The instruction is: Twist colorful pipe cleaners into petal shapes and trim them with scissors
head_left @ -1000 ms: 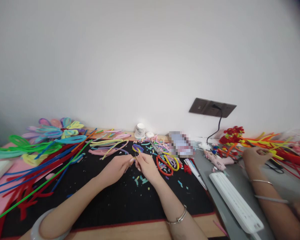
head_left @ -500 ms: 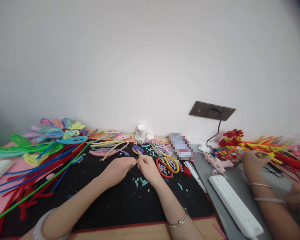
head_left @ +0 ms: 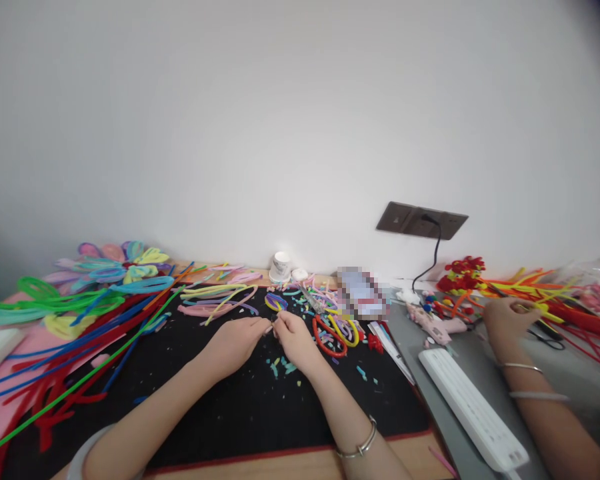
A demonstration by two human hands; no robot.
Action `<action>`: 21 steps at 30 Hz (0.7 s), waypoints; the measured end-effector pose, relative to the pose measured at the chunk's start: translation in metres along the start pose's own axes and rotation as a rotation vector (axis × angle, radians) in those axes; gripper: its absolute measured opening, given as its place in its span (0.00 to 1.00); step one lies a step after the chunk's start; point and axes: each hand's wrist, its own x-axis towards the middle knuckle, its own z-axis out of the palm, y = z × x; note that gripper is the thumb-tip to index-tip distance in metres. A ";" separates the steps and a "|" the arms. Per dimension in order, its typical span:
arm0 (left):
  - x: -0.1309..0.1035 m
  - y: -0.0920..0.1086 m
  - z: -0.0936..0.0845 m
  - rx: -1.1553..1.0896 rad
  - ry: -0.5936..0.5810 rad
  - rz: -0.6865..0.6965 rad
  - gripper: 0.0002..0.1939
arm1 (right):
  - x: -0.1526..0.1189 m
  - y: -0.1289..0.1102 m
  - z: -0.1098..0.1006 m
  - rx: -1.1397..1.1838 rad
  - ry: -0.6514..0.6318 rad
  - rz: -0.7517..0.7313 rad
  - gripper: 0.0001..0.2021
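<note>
Over the mat, toward its back edge, my left hand and right hand meet, the fingers of both pinched closed; what lies between them I cannot tell. The blue-and-yellow loop sits just beyond my fingertips. Teal scraps lie near my right wrist. A white cup stands toward the counter's back edge.
</note>
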 end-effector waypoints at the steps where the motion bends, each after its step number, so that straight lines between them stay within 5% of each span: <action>1: 0.000 0.001 -0.002 -0.029 -0.012 -0.011 0.11 | 0.000 0.001 0.000 -0.016 0.007 -0.022 0.12; 6: 0.003 0.006 -0.009 -0.304 -0.047 -0.071 0.14 | -0.002 0.000 0.000 -0.111 0.069 -0.130 0.12; 16: -0.003 -0.003 -0.007 -1.442 -0.287 -0.230 0.16 | -0.013 -0.020 -0.001 -0.178 0.044 -0.363 0.11; 21: -0.004 -0.004 -0.002 -1.532 -0.315 -0.245 0.15 | -0.014 -0.022 -0.001 -0.132 0.044 -0.339 0.11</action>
